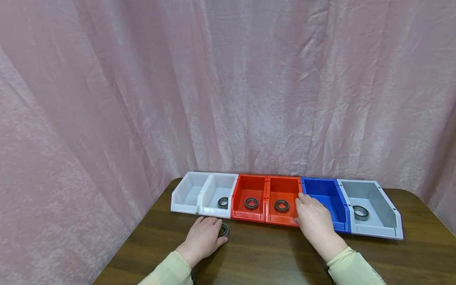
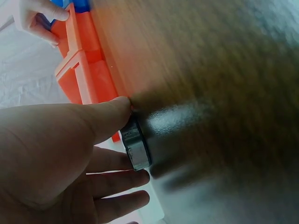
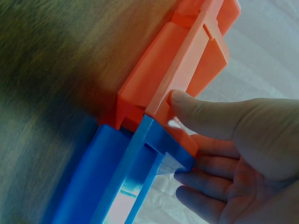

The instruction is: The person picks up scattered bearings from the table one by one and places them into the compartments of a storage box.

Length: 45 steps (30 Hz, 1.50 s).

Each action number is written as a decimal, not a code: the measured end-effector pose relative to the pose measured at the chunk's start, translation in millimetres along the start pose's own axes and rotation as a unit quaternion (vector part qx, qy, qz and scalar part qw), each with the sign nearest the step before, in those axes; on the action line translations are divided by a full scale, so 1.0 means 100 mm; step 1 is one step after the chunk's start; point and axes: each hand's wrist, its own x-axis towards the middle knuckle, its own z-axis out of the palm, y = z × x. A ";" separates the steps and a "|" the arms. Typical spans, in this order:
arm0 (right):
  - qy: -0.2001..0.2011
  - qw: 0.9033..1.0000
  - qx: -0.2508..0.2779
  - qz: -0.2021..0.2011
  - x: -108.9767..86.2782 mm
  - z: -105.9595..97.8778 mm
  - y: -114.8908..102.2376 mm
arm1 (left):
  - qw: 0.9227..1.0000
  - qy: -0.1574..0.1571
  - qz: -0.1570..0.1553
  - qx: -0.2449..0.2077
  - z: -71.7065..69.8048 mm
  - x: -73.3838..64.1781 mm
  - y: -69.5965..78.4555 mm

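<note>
My left hand (image 1: 203, 239) pinches a dark metal ball bearing (image 1: 224, 230) by its edge, low over the wooden table in front of the white bins. In the left wrist view the bearing (image 2: 135, 147) stands out between thumb and fingers. My right hand (image 1: 315, 215) is at the wall where the right-hand orange-red bin (image 1: 281, 186) meets the blue bin (image 1: 322, 188). Its thumb lies on the orange side and its fingers are across the wall, gripping it. One bearing (image 1: 282, 206) lies in that orange-red bin; another in the blue bin is mostly hidden behind the hand.
Two white bins (image 1: 215, 214) form the row's left end, the right one holding a bearing (image 1: 223, 203). The red bin (image 1: 249, 180) and the grey bin (image 1: 377, 233) hold one bearing each. A pink curtain (image 1: 249, 99) hangs behind the brown table (image 1: 263, 253).
</note>
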 end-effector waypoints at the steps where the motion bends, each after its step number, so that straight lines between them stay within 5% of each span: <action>1: 0.001 1.000 0.000 0.000 0.00 0.00 0.00 | 1.000 0.001 0.001 0.001 0.00 0.00 0.00; 45: -0.002 1.000 0.003 0.006 0.01 0.01 0.00 | 1.000 0.022 0.021 -0.006 0.05 0.00 -0.06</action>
